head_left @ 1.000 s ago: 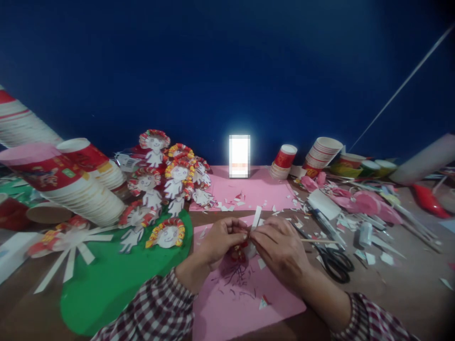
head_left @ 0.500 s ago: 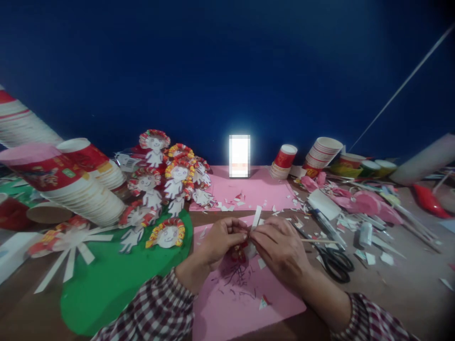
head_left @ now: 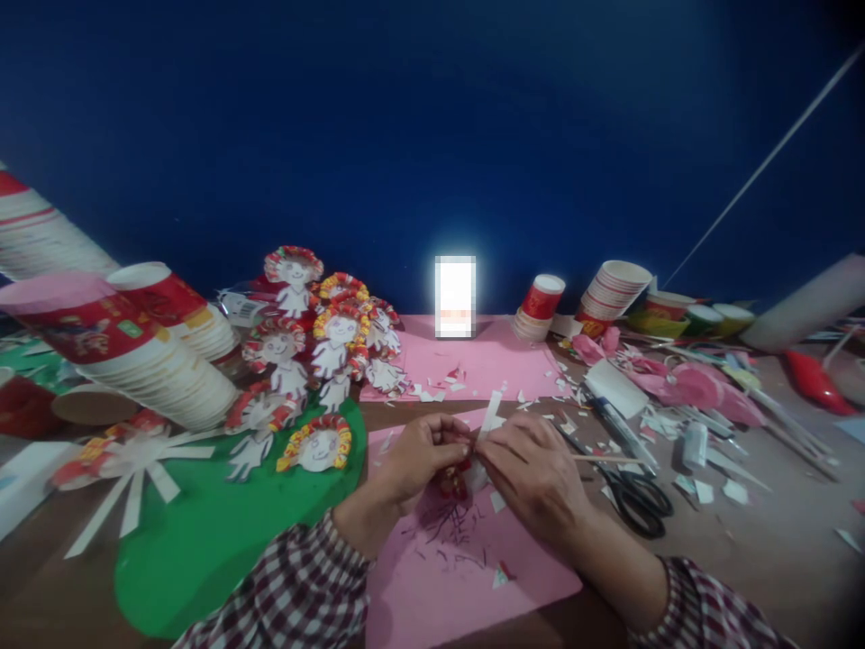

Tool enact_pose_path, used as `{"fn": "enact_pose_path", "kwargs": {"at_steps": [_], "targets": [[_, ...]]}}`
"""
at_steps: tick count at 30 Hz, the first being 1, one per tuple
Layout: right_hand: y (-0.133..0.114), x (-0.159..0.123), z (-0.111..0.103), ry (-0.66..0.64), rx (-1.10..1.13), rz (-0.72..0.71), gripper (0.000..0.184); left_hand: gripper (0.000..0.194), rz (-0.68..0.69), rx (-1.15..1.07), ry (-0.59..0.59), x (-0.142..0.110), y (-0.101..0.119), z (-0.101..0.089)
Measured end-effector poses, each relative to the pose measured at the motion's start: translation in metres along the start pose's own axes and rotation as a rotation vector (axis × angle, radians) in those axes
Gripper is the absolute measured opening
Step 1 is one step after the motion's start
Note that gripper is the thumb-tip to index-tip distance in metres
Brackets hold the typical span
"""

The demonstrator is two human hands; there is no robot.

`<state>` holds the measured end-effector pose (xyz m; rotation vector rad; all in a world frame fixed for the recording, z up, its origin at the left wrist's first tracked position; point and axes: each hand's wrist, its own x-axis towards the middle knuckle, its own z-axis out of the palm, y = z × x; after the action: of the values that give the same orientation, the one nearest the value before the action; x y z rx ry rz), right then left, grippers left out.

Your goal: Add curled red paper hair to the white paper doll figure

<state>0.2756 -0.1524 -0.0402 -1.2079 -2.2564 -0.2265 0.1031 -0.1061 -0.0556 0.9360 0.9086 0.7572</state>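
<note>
Over a pink sheet [head_left: 466, 599], my left hand [head_left: 424, 461] and my right hand [head_left: 541, 469] meet, both with fingers pinched together. Between them is a cut paper cup [head_left: 452, 485], its red printed part showing below my fingers and largely covered by them. One white strip [head_left: 493, 410] of it sticks up beside my right fingertips. What exactly each fingertip presses is hidden. To the left, a similar cup cut into splayed strips [head_left: 139, 464] lies partly on a green sheet [head_left: 189, 559]. A finished-looking paper face with a curled rim [head_left: 324, 446] lies on the green sheet.
Several paper dolls [head_left: 338, 333] stand grouped at the left back, beside leaning cup stacks [head_left: 168, 379]. Black-handled scissors [head_left: 639, 505], a box cutter [head_left: 618, 428] and paper scraps lie right of my hands. A pixelated bright rectangle [head_left: 455, 296] stands at the back.
The white strip has tilted slightly to the right. Both hands stay in nearly the same place, still pinching the cut cup.
</note>
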Motion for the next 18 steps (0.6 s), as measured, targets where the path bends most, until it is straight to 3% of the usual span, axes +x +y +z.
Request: {"fn": "enact_pose_path", "kwargs": {"at_steps": [18], "targets": [[0.0, -0.0017, -0.0013, -0.005, 0.02, 0.014, 0.016, 0.03, -0.023, -0.019, 0.012, -0.0019, 0.003, 0.0018]]}}
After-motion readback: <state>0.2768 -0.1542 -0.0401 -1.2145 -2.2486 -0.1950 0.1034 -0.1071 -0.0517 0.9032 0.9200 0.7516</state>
